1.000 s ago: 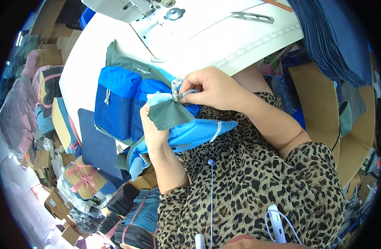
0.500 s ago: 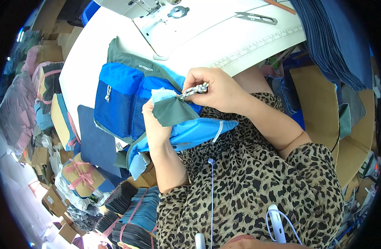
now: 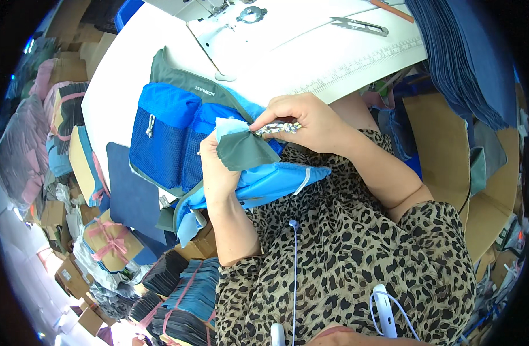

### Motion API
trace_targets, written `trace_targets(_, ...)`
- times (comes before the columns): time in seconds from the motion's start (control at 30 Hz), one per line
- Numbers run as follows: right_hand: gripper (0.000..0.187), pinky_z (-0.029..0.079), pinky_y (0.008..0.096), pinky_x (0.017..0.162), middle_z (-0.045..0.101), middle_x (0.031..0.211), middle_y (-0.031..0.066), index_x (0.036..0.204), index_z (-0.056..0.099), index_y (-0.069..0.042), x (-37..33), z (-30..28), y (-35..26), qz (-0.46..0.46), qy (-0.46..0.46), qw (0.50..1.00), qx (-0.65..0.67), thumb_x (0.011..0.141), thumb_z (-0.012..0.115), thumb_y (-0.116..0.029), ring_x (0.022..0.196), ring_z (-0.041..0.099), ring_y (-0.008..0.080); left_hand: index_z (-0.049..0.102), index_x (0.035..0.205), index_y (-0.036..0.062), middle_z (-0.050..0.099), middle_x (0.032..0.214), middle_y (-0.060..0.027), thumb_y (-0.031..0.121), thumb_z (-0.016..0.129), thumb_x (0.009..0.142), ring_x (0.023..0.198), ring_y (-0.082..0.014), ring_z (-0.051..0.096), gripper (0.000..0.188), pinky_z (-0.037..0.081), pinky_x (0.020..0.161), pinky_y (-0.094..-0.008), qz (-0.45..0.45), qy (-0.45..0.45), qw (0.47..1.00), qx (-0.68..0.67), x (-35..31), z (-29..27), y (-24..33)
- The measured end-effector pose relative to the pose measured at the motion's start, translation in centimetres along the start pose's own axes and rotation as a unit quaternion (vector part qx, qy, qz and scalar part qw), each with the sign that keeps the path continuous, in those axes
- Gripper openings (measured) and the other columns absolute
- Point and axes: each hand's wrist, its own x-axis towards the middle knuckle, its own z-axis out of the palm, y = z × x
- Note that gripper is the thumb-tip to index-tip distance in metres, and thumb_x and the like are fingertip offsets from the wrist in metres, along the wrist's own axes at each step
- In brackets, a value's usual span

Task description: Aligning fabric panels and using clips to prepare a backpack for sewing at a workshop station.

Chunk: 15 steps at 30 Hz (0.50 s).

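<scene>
A blue and grey backpack (image 3: 178, 130) lies half on the white sewing table (image 3: 310, 55) and half on my lap. My left hand (image 3: 218, 167) grips its light blue edge and pins a dark grey fabric patch (image 3: 244, 151) under the thumb. My right hand (image 3: 302, 121) pinches a short grey-and-white braided cord (image 3: 276, 128) just above that patch. Both hands sit close together over the backpack's right side.
A sewing machine base (image 3: 230, 17), metal thread snips (image 3: 359, 25) and a printed ruler strip (image 3: 362, 60) are on the table. A stack of dark blue fabric (image 3: 466, 57) sits at the right. Bundled fabric pieces (image 3: 186, 294), boxes and bags crowd the floor at left.
My right hand has drawn the braided cord out to the right, so it now lies flat between the fingers. The backpack and left hand shifted slightly.
</scene>
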Motion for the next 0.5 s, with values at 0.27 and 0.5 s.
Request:
trace_targets(0.27,0.019,0.045,0.0217,0.065,0.063,0.083,0.0043,0.095,0.066,-0.004,-0.3,0.3,-0.4,0.054,0.024,0.998,0.018,0.076,0.066,-0.001,0.073,0.058,0.0097,0.063,0.102,0.0027,0.063,0.091,-0.0022,-0.002,0.064,0.076,0.080,-0.0072,0.056,0.026,0.046,0.072,-0.0213,-0.049,0.000,0.995,-0.081,0.4,0.0,-0.3)
trace_targets(0.5,0.019,0.044,0.0227,0.060,0.063,0.079,0.0050,0.093,0.066,-0.002,0.0,0.8,-0.1,0.057,0.041,0.996,0.057,0.074,0.066,-0.001,0.068,0.055,0.0087,0.060,0.106,0.0040,0.061,0.098,-0.0041,-0.011,0.056,0.075,0.089,-0.0100,0.056,0.034,0.044,0.079,-0.0230,0.093,-0.012,0.993,0.069,-0.1,0.9,0.3)
